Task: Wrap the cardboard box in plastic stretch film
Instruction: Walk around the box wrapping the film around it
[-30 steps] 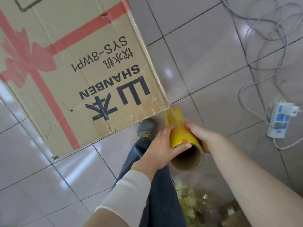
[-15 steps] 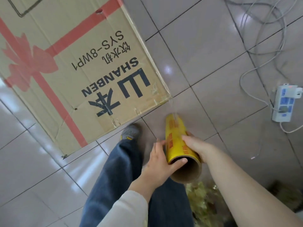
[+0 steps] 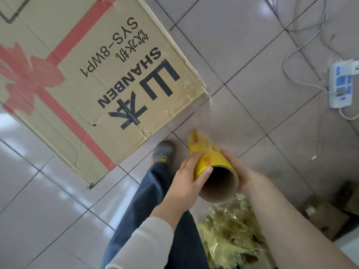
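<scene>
**Desk:** How do the hands sit?

**Photographer:** Both of the person's hands hold a yellow roll of stretch film (image 3: 210, 162) low over the tiled floor (image 3: 252, 55). Its open cardboard core faces the camera and its far end tilts toward the box. The left hand (image 3: 184, 179) reaches in from a pale sleeve (image 3: 147, 243). Its grip is closed round the roll's left side, with the fingers curled over the top and the thumb laid along the wrap by the rim. The right hand (image 3: 238, 167), on a bare forearm, cups the right side, and its grip is closed against the roll.

**Desk:** And the box?

**Photographer:** The cardboard box (image 3: 77, 74), printed "SHANBEN" and "SYS-8WP1" with a red ribbon and bow, stands on the floor at upper left. Clear film (image 3: 208, 109) runs from its near corner down to the roll.

**Desk:** What can't be made out?

**Photographer:** The frame cuts off the box at the top and left. The right hand's fingers are hidden under the roll. The film shows only as a faint sheen, so how much of the box it covers is unclear. A trouser leg (image 3: 151, 210) and a grey shoe (image 3: 163, 152) show below the box. Beside the right arm lies a heap of crumpled yellowish film (image 3: 233, 233). The brown boxes (image 3: 326, 216) at lower right are blurred. A white power strip (image 3: 342, 82) with its cables (image 3: 303, 45) lies at the right edge.
</scene>
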Motion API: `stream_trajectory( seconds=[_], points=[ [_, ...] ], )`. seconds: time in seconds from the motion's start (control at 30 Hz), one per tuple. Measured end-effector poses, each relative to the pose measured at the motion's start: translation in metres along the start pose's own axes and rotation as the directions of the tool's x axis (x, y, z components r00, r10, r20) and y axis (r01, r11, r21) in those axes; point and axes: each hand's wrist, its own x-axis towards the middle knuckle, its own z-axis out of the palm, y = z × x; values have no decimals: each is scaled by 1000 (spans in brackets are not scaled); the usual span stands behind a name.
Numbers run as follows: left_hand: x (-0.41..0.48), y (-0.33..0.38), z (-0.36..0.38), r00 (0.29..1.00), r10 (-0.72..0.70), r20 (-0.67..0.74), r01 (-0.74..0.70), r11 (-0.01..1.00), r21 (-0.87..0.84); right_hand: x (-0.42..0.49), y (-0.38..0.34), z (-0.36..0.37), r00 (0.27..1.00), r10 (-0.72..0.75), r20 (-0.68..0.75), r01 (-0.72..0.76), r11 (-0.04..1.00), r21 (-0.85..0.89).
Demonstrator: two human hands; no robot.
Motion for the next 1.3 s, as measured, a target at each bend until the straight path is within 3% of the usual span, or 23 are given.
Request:
stream_trajectory(
  seconds=[0.13, 0.23, 0.3, 0.37, 0.47, 0.57, 0.63, 0.73, 0.87, 1.03, 1.17, 1.3],
  points=[
    [-16, -20, 2, 995, -77, 58, 75, 997, 25, 8, 9, 5, 1000, 27, 8, -26, 997, -74],
    [-19, -25, -3, 989, -47, 141, 27, 990, 140, 13, 11, 11, 1000, 16, -9, -18, 964, -264],
    [-15, -22, -6, 980, -28, 195, -11, 980, 197, 16, 15, 18, 999, -40, -20, 33, 962, -272],
    [-11, -20, -4, 966, -47, 256, -21, 966, 256, 17, 18, 24, 996, -81, -29, 72, 967, -245],
    [-14, -29, -1, 983, -41, 177, -14, 955, 297, 20, 31, 22, 1000, -16, -1, 15, 988, -151],
    [-26, -46, -9, 993, -47, 109, 24, 979, 202, 20, 47, 14, 1000, -13, 2, 13, 999, -46],
    [-37, -55, -11, 995, -80, 55, 74, 992, 105, 23, 62, 19, 996, -24, 84, 20, 999, 50],
    [-48, -66, -15, 989, -144, 17, 143, 989, 35, 35, 80, 40, 977, -131, 166, 91, 970, 226],
    [-46, -73, -51, 971, -163, 173, 102, 945, 312, 47, 87, 68, 975, -109, 191, 79, 985, 156],
    [-43, -70, -71, 941, -58, 335, -69, 932, 355, 53, 88, 104, 973, -64, 222, 67, 998, -6],
    [-51, -91, -75, 958, -13, 286, -104, 915, 389, 57, 104, 106, 984, -54, 169, 48, 998, 40],
    [-64, -116, -77, 977, -42, 209, -23, 953, 301, 62, 133, 106, 987, -94, 127, 71, 981, 178]
  ],
)
